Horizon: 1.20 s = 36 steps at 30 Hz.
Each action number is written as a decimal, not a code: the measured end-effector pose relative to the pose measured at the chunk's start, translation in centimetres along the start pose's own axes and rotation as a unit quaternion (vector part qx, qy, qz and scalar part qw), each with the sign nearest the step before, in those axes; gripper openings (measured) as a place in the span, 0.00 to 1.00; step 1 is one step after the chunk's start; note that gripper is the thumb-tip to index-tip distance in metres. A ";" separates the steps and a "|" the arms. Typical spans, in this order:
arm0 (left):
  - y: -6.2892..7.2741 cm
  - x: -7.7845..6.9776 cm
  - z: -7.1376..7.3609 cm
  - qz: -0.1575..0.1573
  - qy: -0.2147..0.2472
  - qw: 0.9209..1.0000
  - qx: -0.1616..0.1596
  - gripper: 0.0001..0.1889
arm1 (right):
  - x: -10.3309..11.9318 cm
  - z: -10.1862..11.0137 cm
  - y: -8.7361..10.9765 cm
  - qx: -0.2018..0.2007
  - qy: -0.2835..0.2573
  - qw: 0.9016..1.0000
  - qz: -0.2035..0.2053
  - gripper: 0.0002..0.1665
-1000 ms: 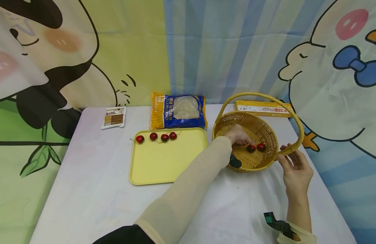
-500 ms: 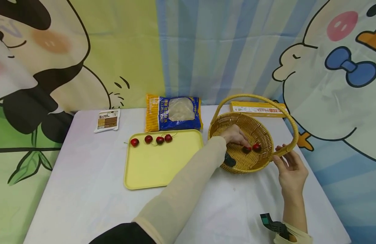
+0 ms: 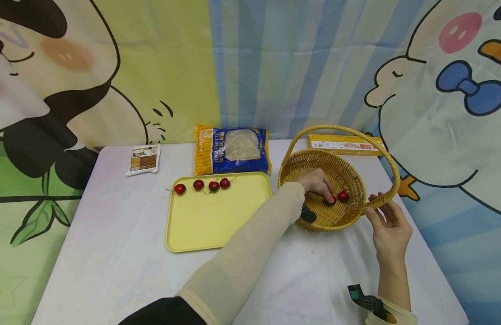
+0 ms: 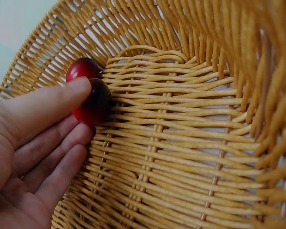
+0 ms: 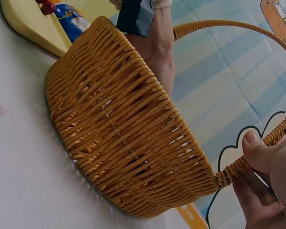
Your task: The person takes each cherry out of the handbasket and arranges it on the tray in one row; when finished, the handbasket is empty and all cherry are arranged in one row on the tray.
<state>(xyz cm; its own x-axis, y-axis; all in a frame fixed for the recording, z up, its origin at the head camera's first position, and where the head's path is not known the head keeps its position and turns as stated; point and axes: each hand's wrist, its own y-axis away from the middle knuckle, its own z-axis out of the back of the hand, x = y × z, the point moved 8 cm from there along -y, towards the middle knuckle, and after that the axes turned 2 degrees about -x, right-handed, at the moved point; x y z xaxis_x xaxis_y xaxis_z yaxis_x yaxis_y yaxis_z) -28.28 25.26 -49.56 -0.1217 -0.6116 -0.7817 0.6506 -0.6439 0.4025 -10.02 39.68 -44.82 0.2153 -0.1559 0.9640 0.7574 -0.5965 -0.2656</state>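
My left hand reaches into a round wicker basket. In the left wrist view its thumb and fingers pinch a dark red cherry low in the basket. Right beside that one lies a second cherry, also visible as a red cherry in the head view. My right hand holds the near base of the basket's arched handle between thumb and fingers. From the right wrist camera, the basket's outer wall hides the cherries and the left fingers.
Left of the basket lies a yellow tray with several cherries along its far edge. Behind it is a blue and orange bag. A small white and brown packet lies at far left, and a yellow pasta box behind the basket.
The left fingers have moved slightly right and down onto one cherry in the basket, covering more of it. The head view has shifted a little. The right hand keeps its hold on the handle.
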 end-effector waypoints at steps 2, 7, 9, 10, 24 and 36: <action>0.1 -0.2 0.0 -0.002 -0.019 1.000 -0.002 0.13 | 0.0 0.0 0.0 0.001 -0.002 1.000 -0.001 0.31; 0.1 -0.2 0.1 0.005 -0.037 0.999 -0.011 0.11 | -0.1 0.0 -0.1 0.000 -0.007 1.000 0.001 0.31; 0.1 -0.1 0.1 0.008 -0.033 0.999 -0.013 0.10 | -0.1 0.0 -0.1 0.000 -0.009 1.000 0.002 0.31; 0.1 -0.1 0.2 0.008 -0.032 0.999 -0.014 0.10 | -0.1 0.0 -0.1 0.001 -0.008 1.000 0.004 0.31; 0.7 -1.0 0.0 -0.018 -0.064 0.998 0.000 0.15 | -0.1 0.0 0.0 0.000 -0.016 1.000 0.012 0.31; 0.3 -0.8 0.1 -0.020 -0.058 0.998 -0.004 0.09 | -0.1 0.0 -0.1 -0.002 -0.016 1.000 0.014 0.30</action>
<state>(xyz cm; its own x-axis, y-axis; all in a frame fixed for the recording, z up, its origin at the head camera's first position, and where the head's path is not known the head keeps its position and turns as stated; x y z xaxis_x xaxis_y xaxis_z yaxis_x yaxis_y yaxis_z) -28.03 25.52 -48.80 -0.2329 -0.6356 -0.7360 0.6501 -0.6647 0.3682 -10.09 39.77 -44.87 0.2565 -0.1478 0.9552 0.7480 -0.5955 -0.2930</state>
